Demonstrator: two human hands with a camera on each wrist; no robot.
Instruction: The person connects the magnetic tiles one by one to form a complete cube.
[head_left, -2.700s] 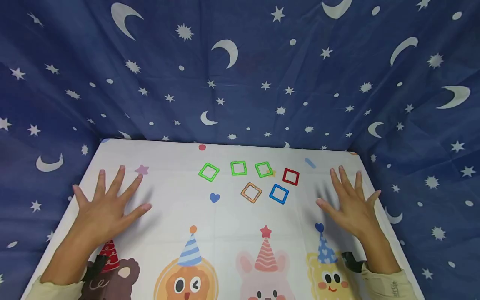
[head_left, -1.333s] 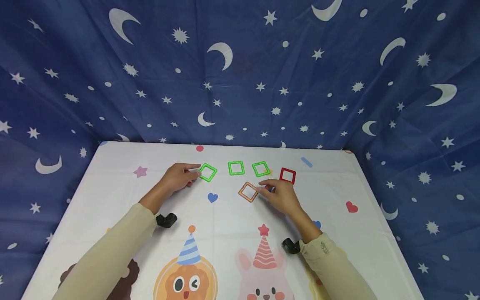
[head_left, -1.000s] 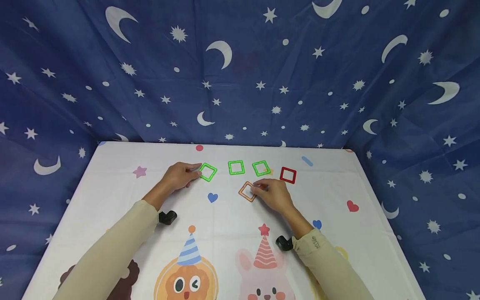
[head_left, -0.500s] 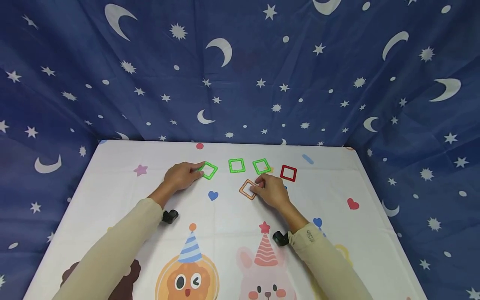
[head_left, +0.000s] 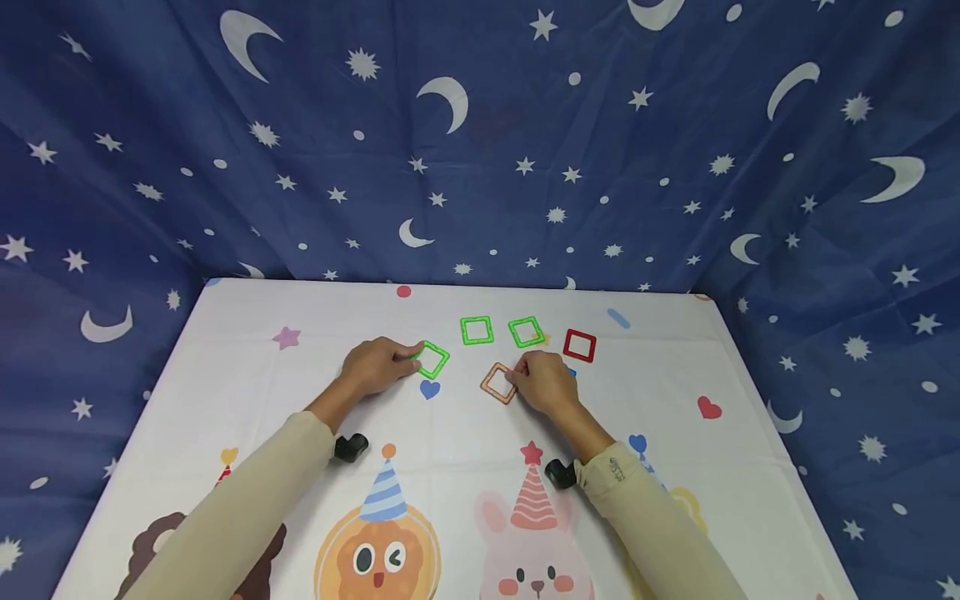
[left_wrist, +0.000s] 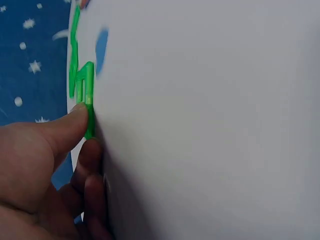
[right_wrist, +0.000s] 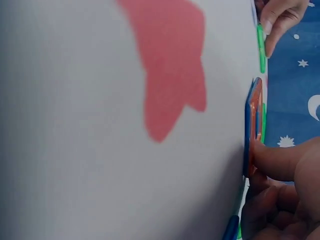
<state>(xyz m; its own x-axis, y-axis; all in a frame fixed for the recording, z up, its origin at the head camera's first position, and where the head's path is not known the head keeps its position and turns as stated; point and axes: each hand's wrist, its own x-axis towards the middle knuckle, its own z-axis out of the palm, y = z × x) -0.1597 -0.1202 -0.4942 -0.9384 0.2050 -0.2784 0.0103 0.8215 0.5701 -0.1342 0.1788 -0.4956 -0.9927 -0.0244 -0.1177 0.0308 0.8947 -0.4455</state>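
Note:
In the head view, my left hand (head_left: pixel 380 365) pinches the left corner of a green square frame (head_left: pixel 444 367), between thumb and fingers. The left wrist view shows this green frame (left_wrist: pixel 89 82) standing edge-on to the camera, low over the white cloth. My right hand (head_left: pixel 546 382) pinches the right corner of an orange square frame (head_left: pixel 491 388). Seen from the right wrist, the orange frame (right_wrist: pixel 253 112) has a blue band along its table side. Behind the right hand, a blue square frame (head_left: pixel 573 372) is mostly hidden.
Two more green square frames (head_left: pixel 476 331) (head_left: pixel 527 332) lie behind the hands, with a red square frame (head_left: pixel 580 346) to their right. A white cloth (head_left: pixel 660 367) with printed animals covers the table. Blue star-patterned curtain (head_left: pixel 495 142) stands along the back and sides.
Both hands came in from the table's sides, where they lay spread, and took hold of frames. Lately the left hand drew its green frame nearer and rightward; the orange frame stayed about in place.

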